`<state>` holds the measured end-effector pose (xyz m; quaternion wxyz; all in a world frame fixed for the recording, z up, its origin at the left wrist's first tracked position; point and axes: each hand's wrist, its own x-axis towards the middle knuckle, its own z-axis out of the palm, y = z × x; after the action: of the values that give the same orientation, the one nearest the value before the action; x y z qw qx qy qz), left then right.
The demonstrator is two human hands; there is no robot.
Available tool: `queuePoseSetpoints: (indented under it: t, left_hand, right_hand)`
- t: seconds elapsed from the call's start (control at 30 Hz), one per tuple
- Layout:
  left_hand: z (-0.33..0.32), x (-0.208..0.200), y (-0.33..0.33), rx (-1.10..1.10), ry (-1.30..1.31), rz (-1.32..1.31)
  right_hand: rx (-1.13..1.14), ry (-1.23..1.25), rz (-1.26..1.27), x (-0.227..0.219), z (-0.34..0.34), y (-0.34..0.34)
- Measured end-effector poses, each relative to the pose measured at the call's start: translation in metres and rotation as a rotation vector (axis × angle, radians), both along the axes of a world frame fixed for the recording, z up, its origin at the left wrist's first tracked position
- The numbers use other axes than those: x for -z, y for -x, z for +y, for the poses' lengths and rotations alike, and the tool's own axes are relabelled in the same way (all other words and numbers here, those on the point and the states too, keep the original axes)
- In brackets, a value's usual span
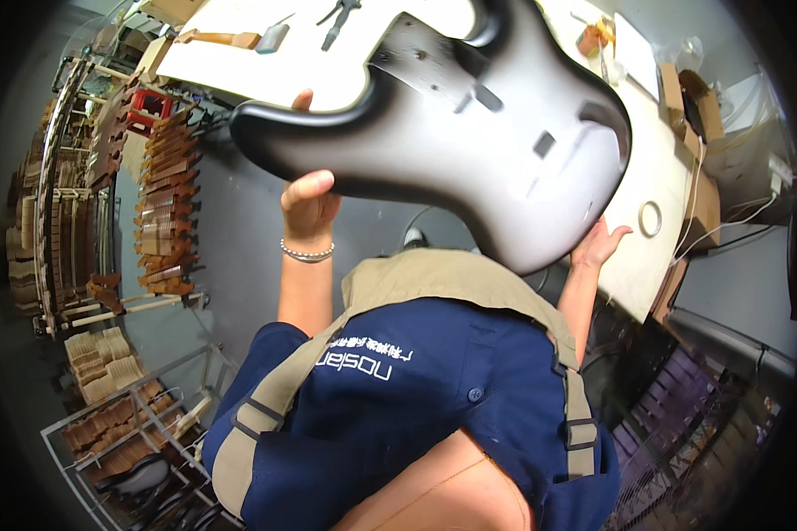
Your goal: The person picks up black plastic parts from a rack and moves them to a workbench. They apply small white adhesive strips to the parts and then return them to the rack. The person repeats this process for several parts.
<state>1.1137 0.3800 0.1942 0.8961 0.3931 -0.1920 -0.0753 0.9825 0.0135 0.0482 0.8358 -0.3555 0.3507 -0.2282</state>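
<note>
An electric guitar body (505,146), pale silver-white in the middle and fading to black round its edge, is held up in front of me. Its neck pocket with small holes faces up and away, and several cut-out slots show on its face. My left hand (310,199) is closed round the left horn, thumb on the near side and a fingertip showing on the far side. At the lower right edge my right hand (599,243) grips the body from beneath, its thumb sticking out; most of its fingers are hidden under the wood.
Behind the guitar body stretches a white workbench (230,71) with a brush (273,38), a black clamp-like tool (335,25) and a tape roll (649,219). Racks of brown wooden parts (164,203) stand at left. A cardboard box (704,195) and cables are at right.
</note>
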Motion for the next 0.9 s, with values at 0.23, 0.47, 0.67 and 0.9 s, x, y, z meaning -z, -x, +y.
queuePoseSetpoints:
  t: [0.23, 0.47, 0.67, 0.9]
  left_hand:
    - [-0.037, -0.044, -0.036, -0.260, -0.044, -0.242]
    - [-0.074, -0.056, -0.039, -0.204, 0.009, -0.401]
    - [-0.098, -0.072, -0.042, -0.285, -0.232, -0.449]
    - [-0.123, -0.085, -0.044, -0.232, -0.264, -0.511]
  right_hand:
    - [-0.179, -0.465, -0.407, 0.035, -0.020, -0.037]
    - [-0.231, 0.207, -0.336, 0.101, -0.017, -0.046]
    - [0.067, -0.655, -0.592, 0.093, -0.027, -0.031]
    - [0.835, 0.465, -0.219, -0.053, -0.060, -0.003]
